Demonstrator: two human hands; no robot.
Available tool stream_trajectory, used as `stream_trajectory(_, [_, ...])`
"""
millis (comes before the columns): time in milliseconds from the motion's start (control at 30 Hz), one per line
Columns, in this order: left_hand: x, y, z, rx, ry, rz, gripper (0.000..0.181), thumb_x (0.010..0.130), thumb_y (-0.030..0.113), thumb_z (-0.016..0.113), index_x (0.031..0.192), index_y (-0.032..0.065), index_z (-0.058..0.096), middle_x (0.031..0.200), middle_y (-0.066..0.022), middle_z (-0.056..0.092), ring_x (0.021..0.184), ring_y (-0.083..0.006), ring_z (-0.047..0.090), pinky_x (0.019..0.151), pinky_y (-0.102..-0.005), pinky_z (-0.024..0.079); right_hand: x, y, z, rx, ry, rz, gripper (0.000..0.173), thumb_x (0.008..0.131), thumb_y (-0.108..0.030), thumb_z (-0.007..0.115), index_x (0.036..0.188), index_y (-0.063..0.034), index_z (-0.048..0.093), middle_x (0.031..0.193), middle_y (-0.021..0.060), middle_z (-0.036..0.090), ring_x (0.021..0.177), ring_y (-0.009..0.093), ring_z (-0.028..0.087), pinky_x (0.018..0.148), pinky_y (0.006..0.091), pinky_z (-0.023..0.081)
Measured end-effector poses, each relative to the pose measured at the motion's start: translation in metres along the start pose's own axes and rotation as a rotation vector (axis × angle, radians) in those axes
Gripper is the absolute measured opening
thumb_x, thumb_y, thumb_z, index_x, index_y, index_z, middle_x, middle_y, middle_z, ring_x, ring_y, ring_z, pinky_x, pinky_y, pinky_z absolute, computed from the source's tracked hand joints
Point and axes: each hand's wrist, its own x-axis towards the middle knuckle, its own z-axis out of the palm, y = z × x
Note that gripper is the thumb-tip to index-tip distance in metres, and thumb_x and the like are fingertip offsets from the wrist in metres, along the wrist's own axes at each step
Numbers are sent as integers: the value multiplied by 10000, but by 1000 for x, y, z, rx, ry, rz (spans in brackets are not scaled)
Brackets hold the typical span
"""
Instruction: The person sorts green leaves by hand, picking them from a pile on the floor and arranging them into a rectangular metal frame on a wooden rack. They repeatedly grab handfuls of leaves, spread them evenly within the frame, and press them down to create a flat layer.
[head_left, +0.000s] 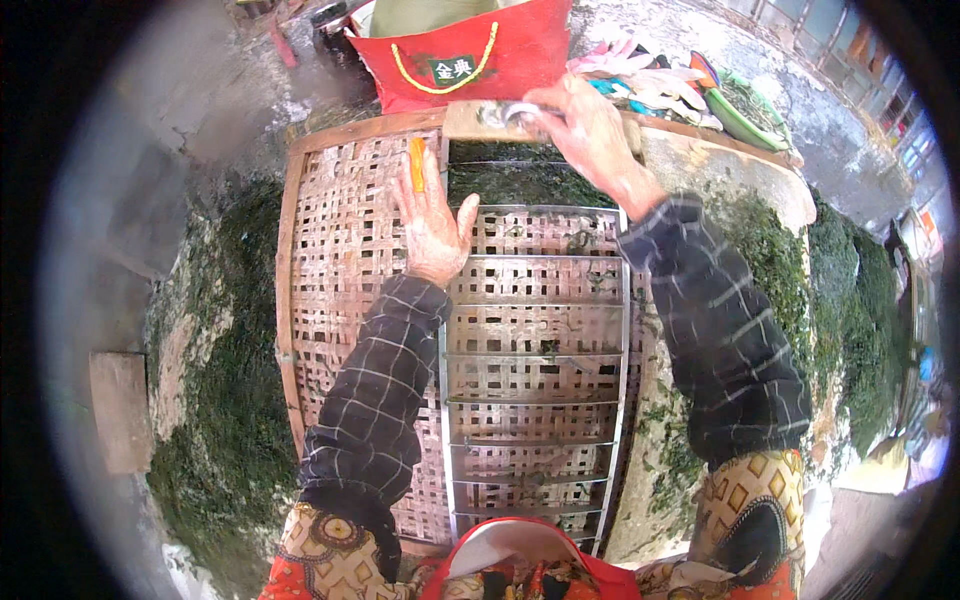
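My left hand (439, 225) lies palm down with spread fingers on a woven bamboo tray (345, 217). An orange strip (418, 165), perhaps tape, runs along one of its fingers. Beside the thumb is a narrow metal frame with thin crossbars (536, 257), lying lengthwise over the weave. At the far end my right hand (585, 131) pinches a small shiny curved object (519, 112), too blurred to name, above a wooden board (466, 124). Dark green shredded plant matter (517, 180) fills the frame's far sections; scattered bits cling to the nearer weave.
A red paper bag (461, 56) with a yellow cord handle stands beyond the tray. Gloves (660, 82) and a green container (746, 124) sit at the far right. More dark green plant matter (240, 345) covers the left side; a pale board (645, 450) lies right of the frame.
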Motion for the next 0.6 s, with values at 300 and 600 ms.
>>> stream_trajectory(300, [7, -4, 9, -91, -184, 145, 463, 869, 255, 520, 1300, 86, 526, 1288, -203, 526, 1225, -402, 454, 1011, -539, 343, -72, 14, 47, -104, -37, -126, 255, 848, -233, 616, 1042, -70, 649, 923, 119, 557, 908, 293, 547, 785, 413, 459])
stream_trajectory(600, [-65, -53, -82, -211, -13, -259, 484, 813, 63, 551, 1292, 39, 483, 1235, -201, 520, 1132, -377, 501, 995, -452, 388, -75, -42, 15, -38, -54, 148, 436, 905, -272, 616, 1264, -34, 544, 1188, 171, 522, 1121, 293, 517, 986, 369, 387])
